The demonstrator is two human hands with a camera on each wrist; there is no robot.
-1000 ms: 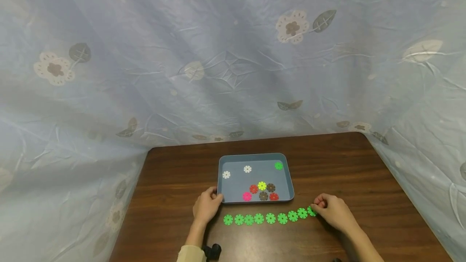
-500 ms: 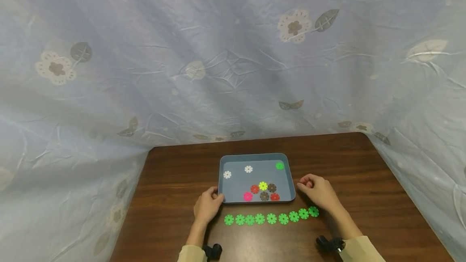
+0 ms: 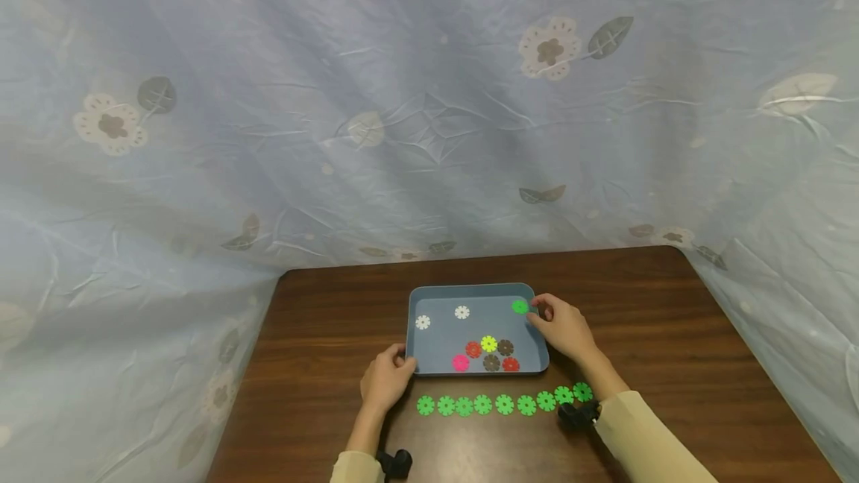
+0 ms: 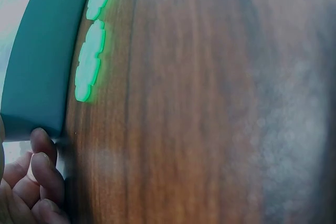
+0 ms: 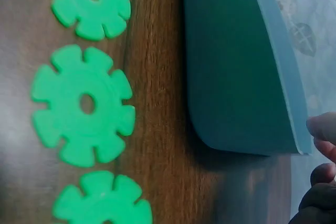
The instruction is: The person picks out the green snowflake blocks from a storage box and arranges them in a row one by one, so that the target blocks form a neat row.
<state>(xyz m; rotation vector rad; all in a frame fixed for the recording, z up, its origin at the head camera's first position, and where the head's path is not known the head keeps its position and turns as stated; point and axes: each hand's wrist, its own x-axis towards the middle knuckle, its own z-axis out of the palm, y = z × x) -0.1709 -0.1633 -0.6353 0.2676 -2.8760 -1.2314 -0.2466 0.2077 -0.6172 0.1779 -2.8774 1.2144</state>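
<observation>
A shallow blue-grey tray stands on the table, and my left hand holds its front left corner with the thumb at the rim. In the left wrist view the fingers curl beside that corner. My right hand is over the tray's right rim, thumb and forefinger spread apart close to a green notched plastic disc, nothing between them. In the right wrist view its fingertips show past the tray wall. Several green discs lie in a row in front of the tray.
Inside the tray are two white discs, a yellow disc, a pink disc, and red and brown discs. A patterned cloth hangs behind the wooden table.
My right hand has left the right end of the green row and moved up to the tray's right rim by the green disc. My left hand stays at the tray corner.
</observation>
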